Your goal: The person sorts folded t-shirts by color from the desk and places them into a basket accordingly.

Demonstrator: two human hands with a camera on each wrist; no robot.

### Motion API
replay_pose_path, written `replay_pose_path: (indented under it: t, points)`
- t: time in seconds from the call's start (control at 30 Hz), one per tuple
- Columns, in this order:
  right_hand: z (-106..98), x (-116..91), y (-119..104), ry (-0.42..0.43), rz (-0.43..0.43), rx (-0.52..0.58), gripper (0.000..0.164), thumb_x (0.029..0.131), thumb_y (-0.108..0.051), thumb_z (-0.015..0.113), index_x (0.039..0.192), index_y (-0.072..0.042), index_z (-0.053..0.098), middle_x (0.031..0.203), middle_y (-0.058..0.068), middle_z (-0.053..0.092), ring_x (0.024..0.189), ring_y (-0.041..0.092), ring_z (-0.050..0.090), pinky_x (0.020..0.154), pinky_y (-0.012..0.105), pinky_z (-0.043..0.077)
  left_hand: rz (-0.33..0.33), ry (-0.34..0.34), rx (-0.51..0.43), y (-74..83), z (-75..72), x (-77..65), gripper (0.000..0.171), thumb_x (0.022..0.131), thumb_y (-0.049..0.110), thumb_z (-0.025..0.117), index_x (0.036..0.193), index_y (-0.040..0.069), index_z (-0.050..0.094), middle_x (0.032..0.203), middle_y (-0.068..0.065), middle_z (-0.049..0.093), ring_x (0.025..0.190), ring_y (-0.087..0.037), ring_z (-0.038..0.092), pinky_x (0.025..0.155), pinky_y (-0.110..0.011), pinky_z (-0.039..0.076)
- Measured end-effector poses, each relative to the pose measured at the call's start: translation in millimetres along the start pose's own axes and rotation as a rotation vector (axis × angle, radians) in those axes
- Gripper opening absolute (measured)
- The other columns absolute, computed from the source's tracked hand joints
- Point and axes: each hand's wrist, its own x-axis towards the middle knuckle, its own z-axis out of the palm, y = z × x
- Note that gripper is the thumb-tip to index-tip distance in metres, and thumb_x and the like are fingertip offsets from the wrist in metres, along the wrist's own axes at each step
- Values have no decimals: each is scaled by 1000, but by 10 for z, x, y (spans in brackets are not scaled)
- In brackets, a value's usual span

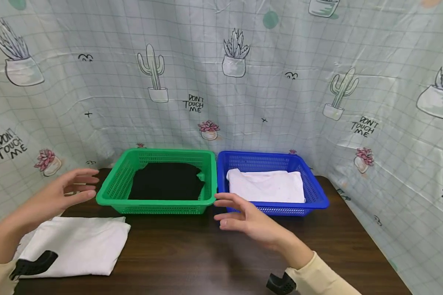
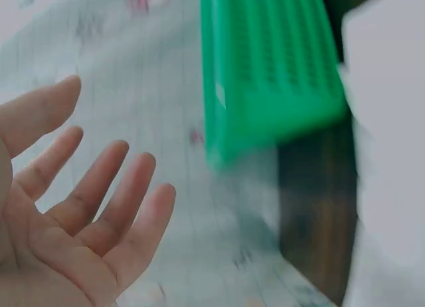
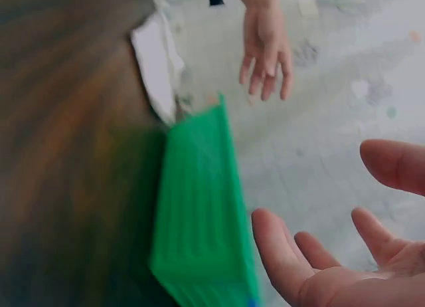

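Observation:
My left hand (image 1: 68,190) hovers over the table's left side, fingers loosely spread and holding nothing. Below it lies a folded white cloth (image 1: 85,246), partly hidden by the forearm. The left wrist view shows the palm and spread fingers of that hand (image 2: 86,220) beside the green basket (image 2: 285,107). My right hand (image 1: 252,219) is in the air in front of the gap between the two baskets, fingers relaxed and bare of any object. Folded black cloth (image 1: 166,182) lies in the green basket (image 1: 158,208). Folded white cloth (image 1: 267,186) lies in the blue basket (image 1: 319,196).
The baskets stand side by side at the back of the dark wooden table (image 1: 184,254). Behind and along both sides hangs a light curtain (image 1: 206,82) printed with potted plants. A black wrist mount (image 1: 35,264) sits on the left sleeve, another mount (image 1: 281,283) on the right.

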Motion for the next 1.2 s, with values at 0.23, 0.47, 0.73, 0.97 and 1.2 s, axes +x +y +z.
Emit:
replay_pose_path:
  t: [0.23,0.47,0.73,0.97,1.2]
  points:
    - [490,213,303,-77,82,108,61,104,-7,68,159,-16,44,156,14,48,137,37,59,106,43,55,-158,-43,111,-495,-102,-302,71,108,30,66,159,-6,32,153,-35,44,125,-27,59,78,-24,56]
    - [925,550,563,-69,179,236,68,100,2,68,160,-19,41,158,19,42,126,38,64,102,48,58,-201,-51,142,-933,-108,-482,80,104,24,72,157,-13,26,149,-48,35,125,-70,42,79,-31,55]
    - [1267,938,682,-35,257,309,76,98,5,70,161,-21,37,155,18,41,116,29,69,101,49,58,-194,-37,105,-1171,21,-606,87,99,13,76,157,-17,17,148,-55,22,124,-75,32,104,-58,46]
    - [1452,1177,705,-12,266,380,75,97,8,68,159,-21,38,149,17,45,116,29,69,102,52,57,-267,-51,52,-1256,98,-635,95,97,12,78,156,-20,11,149,-61,9,129,-84,17,105,-87,19]
    - [1614,1297,705,-11,263,415,74,96,11,66,158,-20,39,147,17,48,113,28,68,104,53,56,-235,9,242,-1243,219,-664,93,82,10,90,149,-18,33,141,-61,28,127,-78,31,102,-83,30]
